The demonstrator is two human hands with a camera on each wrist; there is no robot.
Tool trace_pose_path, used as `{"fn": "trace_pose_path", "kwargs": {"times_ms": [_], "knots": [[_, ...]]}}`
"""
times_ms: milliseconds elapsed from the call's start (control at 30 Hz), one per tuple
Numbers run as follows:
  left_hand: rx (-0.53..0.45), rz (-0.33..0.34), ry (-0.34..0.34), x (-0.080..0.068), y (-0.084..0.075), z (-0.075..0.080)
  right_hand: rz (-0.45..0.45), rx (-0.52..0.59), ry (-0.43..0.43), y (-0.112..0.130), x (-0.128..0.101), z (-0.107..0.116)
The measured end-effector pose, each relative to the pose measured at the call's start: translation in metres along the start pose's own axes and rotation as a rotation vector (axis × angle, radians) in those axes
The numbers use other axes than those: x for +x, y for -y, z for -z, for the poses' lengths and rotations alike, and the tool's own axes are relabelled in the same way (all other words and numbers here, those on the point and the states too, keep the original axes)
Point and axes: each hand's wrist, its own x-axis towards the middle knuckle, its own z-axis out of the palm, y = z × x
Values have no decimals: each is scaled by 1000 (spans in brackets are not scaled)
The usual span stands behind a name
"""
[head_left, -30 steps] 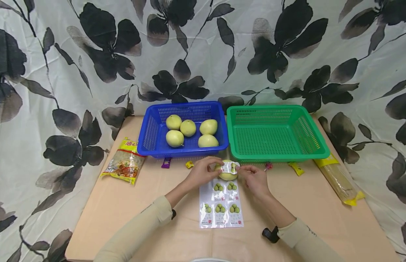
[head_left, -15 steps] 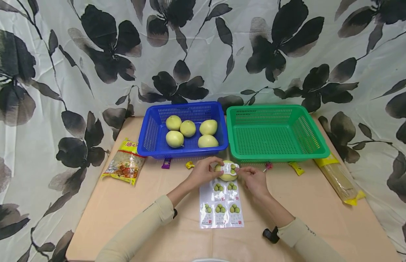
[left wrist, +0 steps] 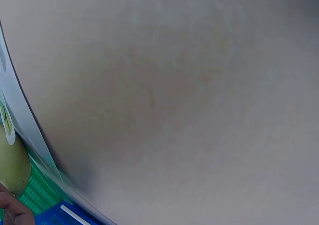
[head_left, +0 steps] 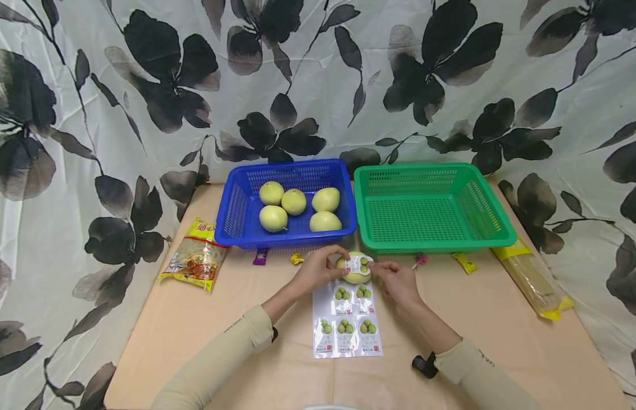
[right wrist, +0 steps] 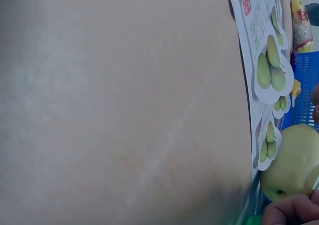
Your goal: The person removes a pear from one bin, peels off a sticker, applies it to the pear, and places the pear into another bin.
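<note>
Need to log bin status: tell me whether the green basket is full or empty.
Empty. In the head view the green basket shows only its bare mesh floor, while the blue basket beside it holds four pears.

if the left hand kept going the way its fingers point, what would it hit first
Its fingers already touch the pear they point at. Past that, the line likely runs to the right hand holding the sticker on the fruit; depth is unclear.

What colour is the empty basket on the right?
Green; the empty basket shows best in the head view.
</note>
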Motion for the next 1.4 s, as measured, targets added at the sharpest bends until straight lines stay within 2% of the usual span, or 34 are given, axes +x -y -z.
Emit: {"fn": "trace_pose_path", "kwargs": {"times_ms": [333, 967, 1267, 1400], "knots": [[-15, -12, -3, 1, -2, 1, -36, -43, -31, 3, 4, 1], [-10, 1, -2, -1, -2, 2, -44, -100, -19, 3, 11, 3], [-5, 1, -11, -2, 1, 4, -25, -135, 13, 2, 17, 9], [-3, 5, -16, -2, 3, 4, 32, -99, 59, 2, 20, 12]]}}
